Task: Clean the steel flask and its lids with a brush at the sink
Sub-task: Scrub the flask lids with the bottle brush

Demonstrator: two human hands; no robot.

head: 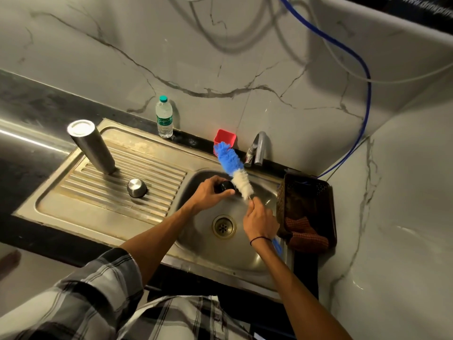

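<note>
Head view: your left hand [210, 192] gripped the black lid [226, 187] over the sink [264, 192], your right hand [260, 223] clutched the brush [234, 171], bristles against the lid. Left on the drainboard [103, 207] stood the steel flask [92, 146], upside down, steel cap [136, 188] just beside.

Plastic water bottle [164, 118], red cup [225, 137], tap [257, 148], brown basket [307, 212] holding checked cloth [306, 235].
</note>
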